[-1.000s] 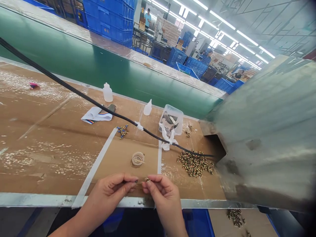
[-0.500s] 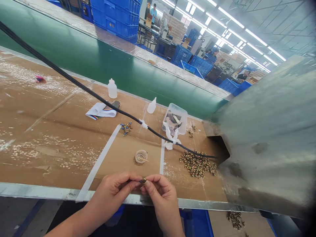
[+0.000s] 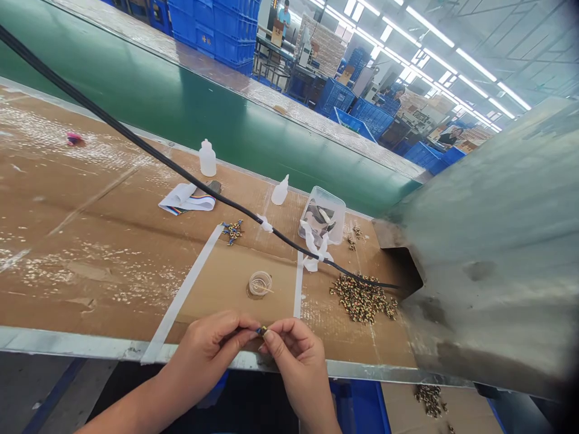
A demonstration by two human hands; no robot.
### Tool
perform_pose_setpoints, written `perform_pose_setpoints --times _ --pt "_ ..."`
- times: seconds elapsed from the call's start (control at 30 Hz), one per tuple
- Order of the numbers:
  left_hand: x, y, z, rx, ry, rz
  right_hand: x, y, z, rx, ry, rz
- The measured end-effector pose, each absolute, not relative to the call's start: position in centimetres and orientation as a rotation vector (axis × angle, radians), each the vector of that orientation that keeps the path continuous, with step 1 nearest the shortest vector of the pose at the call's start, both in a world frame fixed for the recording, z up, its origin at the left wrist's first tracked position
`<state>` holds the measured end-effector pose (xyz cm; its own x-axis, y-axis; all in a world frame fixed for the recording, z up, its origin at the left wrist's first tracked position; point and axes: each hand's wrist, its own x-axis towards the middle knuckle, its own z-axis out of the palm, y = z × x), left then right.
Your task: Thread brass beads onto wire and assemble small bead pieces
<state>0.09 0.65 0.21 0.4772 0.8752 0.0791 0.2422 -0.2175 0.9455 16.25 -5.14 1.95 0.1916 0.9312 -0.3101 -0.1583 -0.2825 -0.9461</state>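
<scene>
My left hand [image 3: 210,340] and my right hand [image 3: 294,355] meet above the front edge of the table, both pinching a tiny blue-and-gold part [image 3: 262,330]. The part is too small to make out in detail. Just beyond my fingers, a small transparent cup [image 3: 260,284] stands on a cardboard sheet [image 3: 237,283]. A heap of small gold-and-dark parts [image 3: 363,299] lies to the right, and a little cluster of blue-and-gold parts [image 3: 233,231] lies farther forward.
A black cable [image 3: 190,178] runs across the table into a grey metal hood [image 3: 488,241] at right. Farther back stand a transparent plastic box [image 3: 321,215], two white bottles [image 3: 207,158] and a ribbon cable [image 3: 187,199]. Blue crates and workers lie beyond a green belt.
My hands have closed together, and both now pinch the small part. The whole scene has shifted slightly as my head moved.
</scene>
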Motion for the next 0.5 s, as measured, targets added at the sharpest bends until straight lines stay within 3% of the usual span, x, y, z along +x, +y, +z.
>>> perform_pose_setpoints --times 0.5 --pt "-0.2 -0.4 -0.1 2.034 0.786 0.887 16.9 -5.7 2.2 -1.488 -0.926 1.333"
